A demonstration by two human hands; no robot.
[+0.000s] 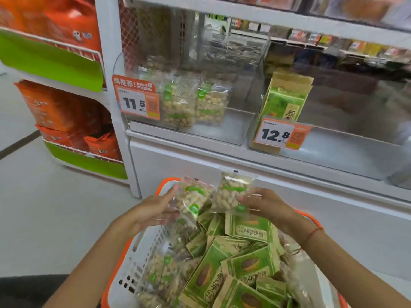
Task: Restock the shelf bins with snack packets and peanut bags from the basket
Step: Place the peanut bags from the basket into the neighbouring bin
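My left hand (pixel 153 210) grips a clear peanut bag (pixel 193 200) above the far end of the white, orange-rimmed basket (pixel 142 254). My right hand (pixel 266 205) holds a second peanut bag (pixel 230 193) just to its right. The basket holds several green snack packets (pixel 249 263) and more peanut bags (pixel 160 274). On the shelf, the left clear bin (pixel 222 134) holds two upright peanut bags (pixel 193 103) behind an 11.5 price tag (pixel 136 100). The right bin (pixel 347 152) holds a few upright green snack packets (pixel 284 96) behind a 12.8 tag (pixel 281 134).
A white cabinet front (pixel 244 170) runs below the bins, right behind the basket. At left stands a rack with green panels and orange packages (pixel 51 107). Pale floor (pixel 44 207) lies to the left of the basket. More shelves with goods show through the bins at the upper right.
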